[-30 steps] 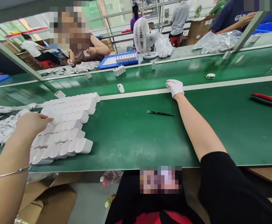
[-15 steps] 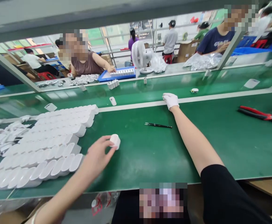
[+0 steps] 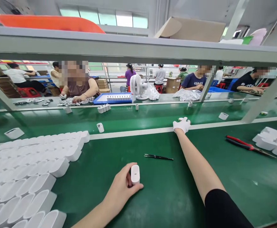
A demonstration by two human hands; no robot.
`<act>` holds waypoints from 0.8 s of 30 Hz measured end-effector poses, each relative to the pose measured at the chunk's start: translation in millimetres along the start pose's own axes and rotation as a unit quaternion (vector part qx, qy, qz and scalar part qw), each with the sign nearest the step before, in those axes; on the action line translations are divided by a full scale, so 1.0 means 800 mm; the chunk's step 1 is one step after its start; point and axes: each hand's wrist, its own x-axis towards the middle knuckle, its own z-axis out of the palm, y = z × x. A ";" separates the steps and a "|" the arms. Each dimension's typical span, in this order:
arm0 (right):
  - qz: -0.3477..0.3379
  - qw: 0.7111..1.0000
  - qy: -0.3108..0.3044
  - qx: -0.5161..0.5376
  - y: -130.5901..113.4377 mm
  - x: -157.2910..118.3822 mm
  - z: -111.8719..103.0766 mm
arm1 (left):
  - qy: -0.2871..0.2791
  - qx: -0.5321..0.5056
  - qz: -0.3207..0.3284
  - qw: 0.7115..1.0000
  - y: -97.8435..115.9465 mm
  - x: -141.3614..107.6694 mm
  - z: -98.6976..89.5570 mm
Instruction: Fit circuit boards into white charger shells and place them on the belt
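Observation:
Between the thumb and fingers of my bare left hand (image 3: 125, 183) is a white oval housing (image 3: 135, 174), upright, its small slot facing up. My right hand (image 3: 182, 125), in a white glove, reaches over the white strip with its fingers apart. A small part with green on it (image 3: 180, 119) shows just behind the gloved fingers; whether they touch it I cannot tell. Black tweezers (image 3: 158, 156) lie on the green surface (image 3: 166, 186) between my arms. Rows of white housings (image 3: 59, 167) stand at the left.
Red-and-black pliers (image 3: 249, 147) and a cluster of white pieces (image 3: 273, 141) lie at the right. Several white housings are scattered on the far green belt (image 3: 124, 123). A slanted metal post (image 3: 266, 95) stands at the right. People sit beyond the belt, near a white fan (image 3: 138, 87).
The camera view has tilted up. My left hand has moved right with its housing, now upright with the slotted end showing. My right hand's fingers have spread near the small green-marked part.

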 end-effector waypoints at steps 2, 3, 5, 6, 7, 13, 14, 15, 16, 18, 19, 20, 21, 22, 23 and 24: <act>0.004 1.000 -0.017 -0.011 -0.004 0.016 -0.004 | -0.015 -0.010 -0.004 1.000 -0.001 -0.001 0.002; 0.005 0.999 -0.033 -0.013 -0.007 0.023 -0.007 | -0.017 -0.007 0.000 1.000 0.000 -0.002 0.003; 0.005 0.997 -0.073 -0.011 -0.016 0.033 -0.011 | -0.018 0.007 0.010 1.000 0.003 -0.005 0.006; 0.002 0.996 -0.094 -0.006 -0.023 0.034 -0.012 | -0.017 0.011 0.013 1.000 0.005 -0.007 0.007; -0.006 0.993 -0.116 0.001 -0.030 0.031 -0.014 | -0.014 0.010 0.013 1.000 0.007 -0.008 0.007; -0.122 0.938 -0.304 0.118 -0.057 -0.086 -0.043 | 0.015 -0.068 -0.012 0.997 0.014 -0.011 -0.001; -0.136 0.920 -0.339 0.140 -0.056 -0.118 -0.057 | 0.029 -0.075 -0.013 0.997 0.015 -0.012 -0.003; -0.153 0.892 -0.388 0.175 -0.053 -0.151 -0.073 | 0.046 -0.078 -0.011 0.996 0.014 -0.012 -0.004; -0.171 0.836 -0.454 0.257 -0.050 -0.182 -0.091 | 0.061 -0.080 -0.007 0.995 0.014 -0.012 -0.005; -0.193 0.753 -0.530 0.338 -0.042 -0.235 -0.125 | 0.082 -0.086 0.005 0.993 0.013 -0.012 -0.006; -0.209 0.739 -0.532 0.357 -0.037 -0.255 -0.140 | 0.086 -0.092 0.014 0.992 0.013 -0.011 -0.007; -0.223 0.737 -0.525 0.364 -0.033 -0.270 -0.151 | 0.084 -0.099 0.024 0.991 0.012 -0.010 -0.007; -0.236 0.744 -0.510 0.362 -0.028 -0.280 -0.158 | 0.078 -0.108 0.036 0.990 0.012 -0.009 -0.007; -0.246 0.753 -0.494 0.357 -0.023 -0.287 -0.161 | 0.069 -0.118 0.048 0.989 0.012 -0.008 -0.007; -0.254 0.760 -0.484 0.353 -0.018 -0.290 -0.163 | 0.061 -0.128 0.059 0.988 0.012 -0.008 -0.007; -0.259 0.763 -0.477 0.350 -0.014 -0.291 -0.162 | 0.055 -0.135 0.067 0.987 0.011 -0.007 -0.006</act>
